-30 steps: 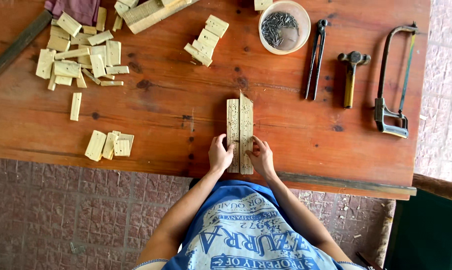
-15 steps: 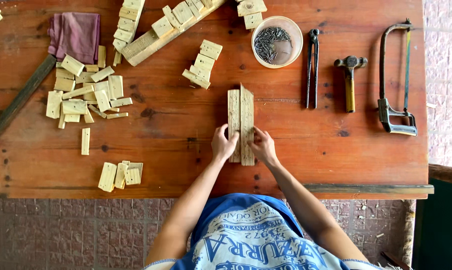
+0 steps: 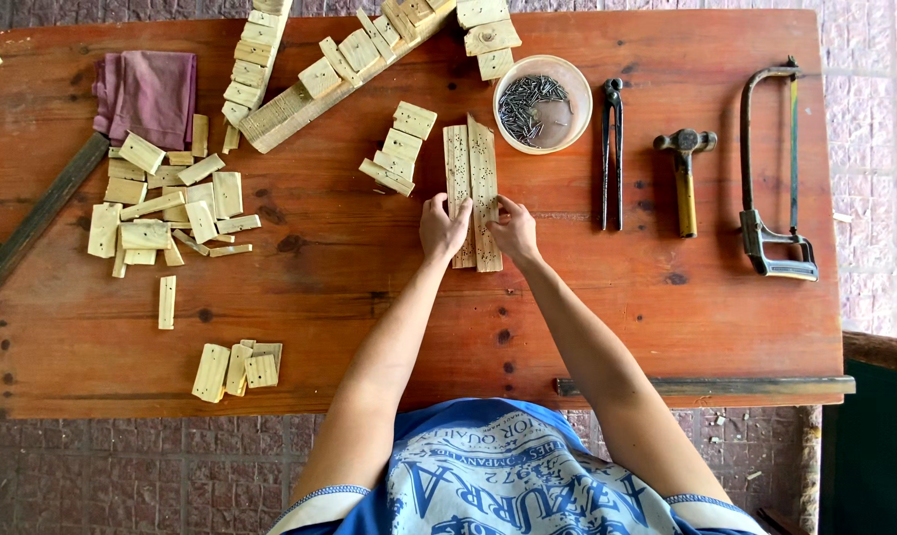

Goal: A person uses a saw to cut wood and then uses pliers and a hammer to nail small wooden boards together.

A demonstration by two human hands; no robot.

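Note:
Two long pale wooden slats (image 3: 471, 168) lie side by side on the reddish wooden table (image 3: 587, 317), pointing away from me. My left hand (image 3: 441, 228) grips the near part of the left slat. My right hand (image 3: 515, 230) holds the near part of the right slat. Both hands press the slats together near their lower ends.
A bowl of nails (image 3: 542, 103) stands just beyond the slats. To its right lie pincers (image 3: 613, 149), a hammer (image 3: 684, 176) and a hacksaw (image 3: 772, 168). Small wood blocks (image 3: 166, 213) are heaped at left, with a purple cloth (image 3: 149, 95) and a long batten (image 3: 330, 74) at the back.
My view has shifted, so the table sits lower and more central in frame. My hands stay on the two slats in the same grip.

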